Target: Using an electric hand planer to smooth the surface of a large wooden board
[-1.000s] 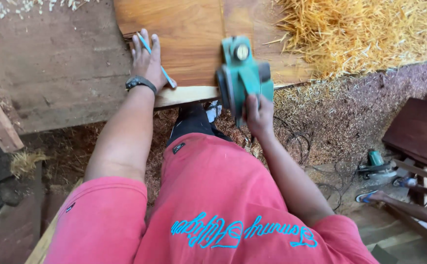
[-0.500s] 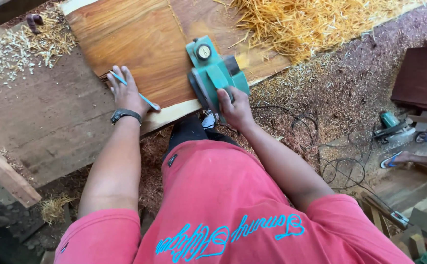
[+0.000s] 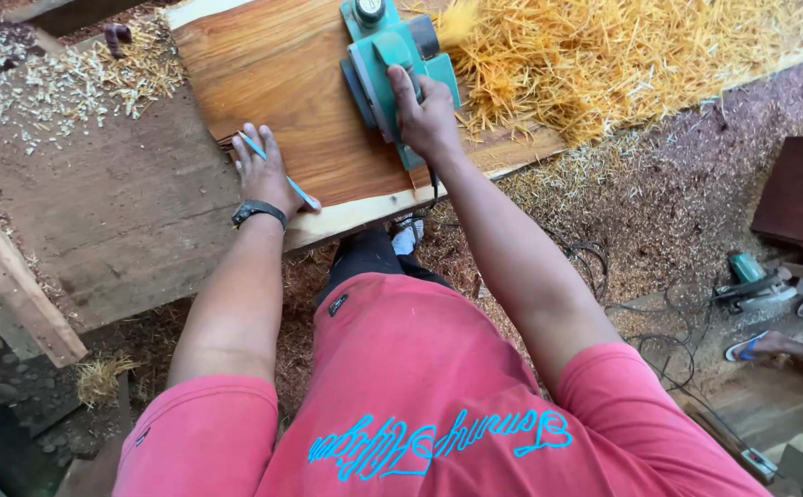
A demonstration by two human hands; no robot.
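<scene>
A reddish-brown wooden plank [image 3: 282,83] lies across a rough workbench [image 3: 116,221]. My right hand [image 3: 424,115] grips the handle of a teal electric planer [image 3: 387,60] that rests on the plank, with shavings spraying off its far right side. My left hand [image 3: 263,175] presses flat on the plank's left edge, with a light blue pen [image 3: 277,170] held between its fingers. A black watch sits on that wrist.
A thick heap of yellow shavings [image 3: 622,55] covers the plank's right part. Pale chips [image 3: 61,78] litter the bench at left. On the sawdust floor at right lie a cable [image 3: 641,313], another green power tool [image 3: 751,281] and someone's sandalled foot [image 3: 765,345].
My right hand has pushed the planer away from me along the plank, from its near edge towards the far end. The left hand stays pressed on the plank.
</scene>
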